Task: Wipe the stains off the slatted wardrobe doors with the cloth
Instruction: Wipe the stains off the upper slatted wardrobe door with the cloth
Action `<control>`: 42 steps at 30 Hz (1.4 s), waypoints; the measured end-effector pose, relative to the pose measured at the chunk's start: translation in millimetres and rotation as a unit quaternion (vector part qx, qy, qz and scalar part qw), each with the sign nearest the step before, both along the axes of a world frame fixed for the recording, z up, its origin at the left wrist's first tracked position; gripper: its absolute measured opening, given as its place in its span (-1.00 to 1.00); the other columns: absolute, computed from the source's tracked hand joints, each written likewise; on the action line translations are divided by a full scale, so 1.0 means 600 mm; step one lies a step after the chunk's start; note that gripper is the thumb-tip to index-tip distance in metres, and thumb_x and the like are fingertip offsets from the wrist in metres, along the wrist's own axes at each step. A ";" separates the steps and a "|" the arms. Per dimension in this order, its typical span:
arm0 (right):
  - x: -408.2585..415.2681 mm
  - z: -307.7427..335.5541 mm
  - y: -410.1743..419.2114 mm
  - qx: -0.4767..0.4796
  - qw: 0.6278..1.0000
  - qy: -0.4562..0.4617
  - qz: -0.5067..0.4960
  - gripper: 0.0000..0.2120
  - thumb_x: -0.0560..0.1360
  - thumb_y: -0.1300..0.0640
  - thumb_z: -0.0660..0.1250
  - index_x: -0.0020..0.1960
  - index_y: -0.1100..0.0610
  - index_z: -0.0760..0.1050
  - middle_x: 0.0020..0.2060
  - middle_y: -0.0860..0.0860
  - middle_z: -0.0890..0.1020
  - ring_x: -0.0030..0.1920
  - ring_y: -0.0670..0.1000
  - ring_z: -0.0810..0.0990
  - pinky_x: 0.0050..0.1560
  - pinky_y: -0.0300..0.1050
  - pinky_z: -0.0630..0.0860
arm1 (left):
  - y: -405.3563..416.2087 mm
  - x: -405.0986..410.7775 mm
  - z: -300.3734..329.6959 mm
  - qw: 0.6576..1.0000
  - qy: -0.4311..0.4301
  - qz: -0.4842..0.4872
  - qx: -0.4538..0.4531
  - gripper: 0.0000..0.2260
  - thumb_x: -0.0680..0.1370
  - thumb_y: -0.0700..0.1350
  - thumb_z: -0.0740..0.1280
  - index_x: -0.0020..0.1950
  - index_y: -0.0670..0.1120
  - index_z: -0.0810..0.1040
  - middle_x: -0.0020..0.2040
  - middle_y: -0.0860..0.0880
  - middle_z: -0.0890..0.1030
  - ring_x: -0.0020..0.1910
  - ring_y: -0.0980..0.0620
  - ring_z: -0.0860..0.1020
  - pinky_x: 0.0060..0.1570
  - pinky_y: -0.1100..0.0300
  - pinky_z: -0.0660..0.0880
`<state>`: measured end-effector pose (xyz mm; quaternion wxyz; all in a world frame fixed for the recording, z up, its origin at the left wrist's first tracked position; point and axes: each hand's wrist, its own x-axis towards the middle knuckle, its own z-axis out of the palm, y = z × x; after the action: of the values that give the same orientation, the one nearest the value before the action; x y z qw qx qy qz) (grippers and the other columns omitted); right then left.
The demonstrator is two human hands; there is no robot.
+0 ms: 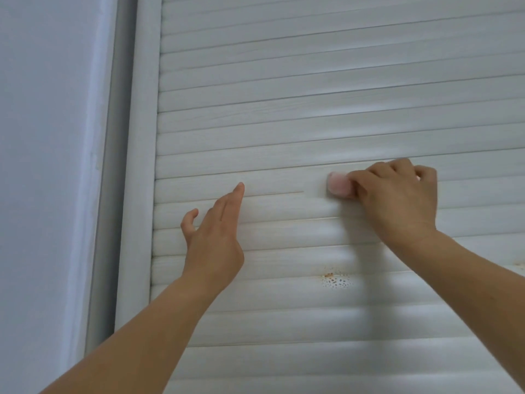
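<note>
The slatted wardrobe door [326,103] is white, its horizontal slats running across behind both hands. A small pink cloth [338,186], bunched up, is pressed against a slat and sticks out from the fingertips of the right hand [397,200]. A speckled orange-brown stain [335,278] sits on the slats lower down, between the two wrists.

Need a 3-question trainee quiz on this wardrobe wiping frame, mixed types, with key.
1. True or false: the left hand grips the cloth.
2. Where is the speckled orange stain relative to the cloth? A above, B below, C level to its left.
3. Fill in: the right hand holds a small ____ cloth against the slatted door.

Key: 1 false, its straight fingers hold nothing; 2 B; 3 pink.
</note>
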<state>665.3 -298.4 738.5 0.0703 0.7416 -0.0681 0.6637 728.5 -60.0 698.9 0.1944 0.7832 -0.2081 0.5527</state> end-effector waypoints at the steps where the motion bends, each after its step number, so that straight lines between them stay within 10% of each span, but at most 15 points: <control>1: 0.000 -0.002 -0.001 0.021 1.000 -0.002 0.006 -0.87 0.42 0.22 0.41 -0.10 0.02 0.64 -0.19 0.05 0.63 -0.03 0.21 0.49 -0.03 0.03 0.15 | -0.001 0.001 -0.001 1.000 -0.004 -0.004 -0.002 -0.14 0.37 -0.44 0.16 0.53 0.10 -0.09 0.44 0.14 0.21 0.29 0.22 0.28 0.38 0.09 -0.16; 12: 0.068 -0.029 0.130 -0.110 0.992 -0.024 0.051 -0.76 0.43 -0.01 0.22 -0.11 0.09 0.60 -0.22 0.02 0.61 -0.19 0.17 0.56 -0.18 -0.02 0.47 | 0.007 -0.004 -0.015 0.999 0.026 0.003 0.041 -0.14 0.39 -0.42 0.12 0.52 0.11 -0.22 0.52 0.19 -0.04 0.46 0.31 -0.04 0.40 -0.03 -0.32; 19: 0.035 -0.005 0.068 -0.111 0.993 0.006 0.034 -0.76 0.18 0.34 0.53 -0.17 0.22 0.60 -0.24 0.18 0.54 -0.30 0.22 0.50 -0.33 -0.10 0.26 | 0.026 -0.005 -0.021 0.995 0.028 0.061 0.072 -0.23 0.44 -0.38 0.12 0.53 0.10 -0.07 0.54 0.15 -0.10 0.50 0.16 -0.16 0.39 -0.06 -0.34; 25: 0.027 0.013 0.074 0.003 0.999 0.051 0.005 -0.76 0.58 0.17 0.18 0.19 0.06 0.52 0.08 0.05 0.50 0.13 0.13 0.40 -0.15 -0.07 0.30 | 0.028 0.002 -0.029 0.992 0.050 0.080 0.086 -0.25 0.48 -0.35 0.11 0.53 0.11 -0.14 0.53 0.13 -0.23 0.49 0.17 -0.24 0.41 -0.06 -0.34; 33: 0.055 0.032 0.193 -0.067 0.991 0.063 0.095 -0.78 0.60 0.08 0.12 0.17 -0.02 0.48 0.07 -0.01 0.50 0.13 0.07 0.40 -0.21 -0.09 0.26 | 0.020 0.005 -0.038 0.990 0.048 0.096 0.095 -0.23 0.48 -0.33 0.09 0.52 0.08 -0.28 0.50 0.10 -0.37 0.46 0.14 -0.35 0.37 -0.16 -0.37; 42: 0.064 0.010 0.174 -0.037 0.991 -0.015 0.126 -0.93 0.43 0.22 0.41 -0.11 0.11 0.65 -0.16 0.10 0.53 -0.04 0.17 0.48 -0.38 -0.21 0.11 | 0.062 0.008 -0.073 0.996 0.044 0.077 0.019 -0.30 0.49 -0.31 0.17 0.54 0.07 -0.05 0.52 0.02 -0.04 0.49 0.10 -0.12 0.44 -0.02 -0.25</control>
<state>703.6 -194.0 744.7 0.0119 0.7313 0.0495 0.6802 733.3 -22.8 655.1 0.1458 0.8237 -0.1491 0.5272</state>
